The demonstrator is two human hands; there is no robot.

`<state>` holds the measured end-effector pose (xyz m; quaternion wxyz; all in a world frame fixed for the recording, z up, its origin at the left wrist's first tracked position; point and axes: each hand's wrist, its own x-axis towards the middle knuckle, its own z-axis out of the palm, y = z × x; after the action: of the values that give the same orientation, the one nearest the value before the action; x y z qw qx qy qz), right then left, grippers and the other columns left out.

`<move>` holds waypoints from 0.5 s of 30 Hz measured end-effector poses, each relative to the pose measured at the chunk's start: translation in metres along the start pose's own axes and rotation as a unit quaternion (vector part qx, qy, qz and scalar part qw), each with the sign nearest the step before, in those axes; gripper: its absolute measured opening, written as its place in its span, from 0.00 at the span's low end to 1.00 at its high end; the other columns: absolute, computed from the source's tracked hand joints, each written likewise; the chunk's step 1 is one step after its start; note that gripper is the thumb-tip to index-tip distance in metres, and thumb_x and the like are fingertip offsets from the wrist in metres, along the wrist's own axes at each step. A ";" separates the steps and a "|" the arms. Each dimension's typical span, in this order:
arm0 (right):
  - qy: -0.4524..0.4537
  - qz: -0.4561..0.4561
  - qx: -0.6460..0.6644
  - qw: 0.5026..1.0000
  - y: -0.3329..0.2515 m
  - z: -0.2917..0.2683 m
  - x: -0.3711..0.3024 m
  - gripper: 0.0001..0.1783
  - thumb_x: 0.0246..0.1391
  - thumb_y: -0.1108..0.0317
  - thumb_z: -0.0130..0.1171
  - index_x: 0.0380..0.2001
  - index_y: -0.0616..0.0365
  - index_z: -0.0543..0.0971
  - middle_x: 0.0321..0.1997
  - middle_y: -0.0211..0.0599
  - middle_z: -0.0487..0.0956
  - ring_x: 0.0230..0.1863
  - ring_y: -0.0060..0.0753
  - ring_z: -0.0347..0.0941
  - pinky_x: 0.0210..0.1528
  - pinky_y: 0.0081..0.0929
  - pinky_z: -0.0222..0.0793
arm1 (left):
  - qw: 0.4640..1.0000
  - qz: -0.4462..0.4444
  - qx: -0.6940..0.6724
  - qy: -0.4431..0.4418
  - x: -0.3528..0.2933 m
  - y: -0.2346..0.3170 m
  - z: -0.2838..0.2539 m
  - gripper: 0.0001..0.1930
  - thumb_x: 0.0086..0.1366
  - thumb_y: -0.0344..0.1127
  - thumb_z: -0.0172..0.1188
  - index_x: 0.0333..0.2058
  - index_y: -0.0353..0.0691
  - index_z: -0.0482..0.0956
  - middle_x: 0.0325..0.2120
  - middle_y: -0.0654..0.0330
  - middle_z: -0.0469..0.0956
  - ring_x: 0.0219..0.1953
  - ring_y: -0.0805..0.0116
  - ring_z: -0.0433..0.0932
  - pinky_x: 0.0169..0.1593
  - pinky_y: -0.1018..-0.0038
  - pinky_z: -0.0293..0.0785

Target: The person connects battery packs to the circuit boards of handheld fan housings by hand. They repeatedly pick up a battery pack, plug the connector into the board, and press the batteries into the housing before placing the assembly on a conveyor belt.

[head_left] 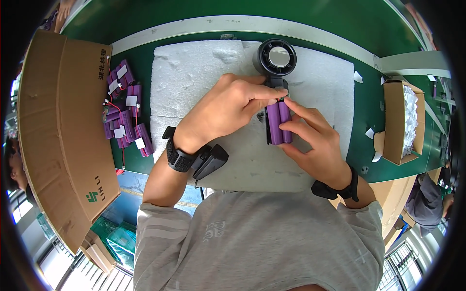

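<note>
A black handheld fan [262,60] with a round head and a silver centre lies on the white foam sheet. In its opened handle sits a purple battery pack [274,123] of two cells side by side. My left hand [221,109] is closed at the fan's neck, thumb and index finger together just above the cells. Whatever small part lies between those fingertips is hidden. On the pack's right side, my right hand [315,140] grips with bent fingers, one fingertip close to the left hand's at the top of the cells. Black straps circle both wrists.
Several purple battery packs [127,119] with red wires and white labels are heaped left of the foam sheet [194,72]. A large cardboard box [73,131] stands at the far left. Right of the foam, a smaller cardboard box [392,121] holds white pieces. A pale rail borders the green table's back.
</note>
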<state>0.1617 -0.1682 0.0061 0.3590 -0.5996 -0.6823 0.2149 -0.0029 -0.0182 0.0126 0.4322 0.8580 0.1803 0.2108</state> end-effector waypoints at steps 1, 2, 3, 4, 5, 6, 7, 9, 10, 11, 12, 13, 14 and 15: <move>0.000 -0.002 -0.005 1.000 -0.001 0.000 0.000 0.21 0.31 0.80 0.73 0.35 0.59 0.80 0.60 0.43 0.73 0.43 0.37 0.77 0.43 0.30 0.78 | 1.000 -0.002 -0.005 0.002 0.000 -0.001 0.001 0.12 0.58 0.22 0.61 0.41 0.39 0.84 0.31 0.51 0.81 0.28 0.53 0.80 0.31 0.67 0.75; 0.001 -0.004 -0.011 1.000 -0.001 0.000 0.000 0.21 0.31 0.80 0.73 0.35 0.59 0.80 0.60 0.43 0.73 0.43 0.37 0.77 0.43 0.30 0.78 | 1.000 -0.003 -0.010 0.003 -0.001 -0.002 0.001 0.12 0.58 0.23 0.61 0.41 0.40 0.84 0.31 0.51 0.81 0.27 0.54 0.80 0.31 0.67 0.75; 0.001 -0.006 -0.016 1.000 -0.001 0.000 0.000 0.21 0.31 0.80 0.73 0.34 0.59 0.80 0.60 0.43 0.73 0.43 0.37 0.77 0.43 0.30 0.78 | 1.000 -0.005 -0.014 0.004 -0.001 -0.004 0.002 0.12 0.58 0.23 0.61 0.42 0.41 0.84 0.30 0.52 0.81 0.26 0.54 0.79 0.31 0.67 0.74; -0.001 -0.006 -0.015 1.000 -0.001 0.001 0.000 0.21 0.31 0.80 0.73 0.34 0.59 0.80 0.60 0.43 0.73 0.43 0.37 0.77 0.43 0.30 0.78 | 1.000 -0.007 -0.015 0.005 -0.002 -0.006 0.003 0.12 0.58 0.23 0.61 0.42 0.41 0.84 0.30 0.52 0.81 0.26 0.54 0.79 0.31 0.67 0.74; 0.002 -0.006 -0.016 1.000 -0.001 0.001 0.000 0.21 0.31 0.80 0.73 0.34 0.59 0.80 0.60 0.43 0.73 0.43 0.37 0.77 0.43 0.30 0.78 | 1.000 -0.015 -0.018 0.006 -0.002 -0.008 0.004 0.12 0.58 0.25 0.63 0.42 0.42 0.84 0.29 0.53 0.81 0.26 0.56 0.79 0.30 0.69 0.74; 0.006 -0.006 -0.017 1.000 -0.001 0.002 0.000 0.20 0.30 0.80 0.73 0.33 0.59 0.80 0.59 0.43 0.74 0.42 0.37 0.77 0.42 0.30 0.78 | 0.999 -0.023 -0.021 0.007 -0.002 -0.009 0.004 0.13 0.57 0.27 0.64 0.42 0.43 0.84 0.29 0.54 0.81 0.25 0.58 0.79 0.30 0.70 0.74; 0.009 -0.005 -0.018 1.000 -0.001 0.002 0.000 0.20 0.30 0.80 0.73 0.33 0.59 0.80 0.59 0.44 0.74 0.42 0.37 0.77 0.42 0.31 0.78 | 0.999 -0.031 -0.024 0.007 -0.001 -0.008 0.004 0.13 0.56 0.29 0.66 0.42 0.43 0.85 0.28 0.55 0.82 0.24 0.60 0.79 0.30 0.71 0.74; 0.011 -0.007 -0.013 1.000 -0.001 0.003 0.000 0.20 0.30 0.80 0.73 0.32 0.59 0.79 0.59 0.43 0.74 0.42 0.37 0.77 0.42 0.31 0.78 | 0.998 -0.048 -0.037 -0.015 -0.001 -0.007 0.000 0.15 0.54 0.29 0.68 0.43 0.43 0.84 0.28 0.56 0.82 0.25 0.64 0.79 0.31 0.73 0.74; 0.014 -0.009 -0.009 1.000 -0.001 0.003 0.000 0.20 0.30 0.80 0.73 0.31 0.59 0.79 0.58 0.43 0.74 0.42 0.37 0.77 0.42 0.31 0.78 | 0.996 -0.064 -0.050 -0.037 -0.001 -0.005 -0.003 0.18 0.52 0.29 0.70 0.44 0.44 0.84 0.28 0.58 0.82 0.25 0.68 0.79 0.32 0.75 0.74; 0.017 -0.012 -0.005 1.000 0.000 0.003 0.001 0.20 0.30 0.81 0.73 0.31 0.59 0.78 0.57 0.43 0.74 0.41 0.36 0.77 0.41 0.31 0.78 | 0.993 -0.079 -0.062 -0.059 -0.001 -0.004 -0.005 0.20 0.50 0.30 0.73 0.45 0.44 0.84 0.27 0.60 0.82 0.25 0.72 0.79 0.33 0.77 0.74; 0.016 -0.011 -0.005 1.000 0.000 0.003 0.002 0.20 0.30 0.81 0.73 0.31 0.59 0.78 0.57 0.43 0.74 0.41 0.36 0.77 0.41 0.31 0.78 | 0.993 -0.080 -0.064 -0.059 -0.001 -0.005 -0.005 0.20 0.50 0.30 0.73 0.45 0.44 0.84 0.27 0.60 0.82 0.25 0.72 0.79 0.33 0.77 0.74; 0.008 -0.001 0.000 1.000 -0.001 0.002 0.004 0.20 0.30 0.81 0.73 0.31 0.59 0.77 0.57 0.42 0.73 0.41 0.36 0.77 0.41 0.31 0.78 | 0.992 -0.087 -0.070 -0.059 -0.001 -0.007 -0.005 0.20 0.49 0.31 0.73 0.44 0.44 0.84 0.27 0.59 0.82 0.24 0.71 0.78 0.32 0.77 0.74; 0.000 0.008 0.004 1.000 -0.001 0.001 0.006 0.21 0.30 0.81 0.73 0.32 0.59 0.76 0.56 0.41 0.72 0.41 0.36 0.77 0.41 0.31 0.78 | 0.991 -0.094 -0.077 -0.059 -0.001 -0.008 -0.005 0.21 0.48 0.33 0.74 0.43 0.45 0.85 0.26 0.58 0.82 0.23 0.70 0.78 0.31 0.76 0.74; -0.008 0.017 0.008 1.000 0.000 0.001 0.007 0.21 0.30 0.81 0.72 0.32 0.59 0.76 0.56 0.40 0.71 0.41 0.36 0.77 0.40 0.30 0.78 | 0.990 -0.100 -0.084 -0.059 -0.001 -0.009 -0.004 0.21 0.46 0.35 0.74 0.43 0.45 0.85 0.25 0.58 0.82 0.22 0.69 0.78 0.30 0.76 0.73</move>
<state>0.1604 -0.1612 0.0073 0.3546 -0.6066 -0.6728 0.2314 -0.0068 -0.0110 0.0075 0.5318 0.8072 0.2212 0.1294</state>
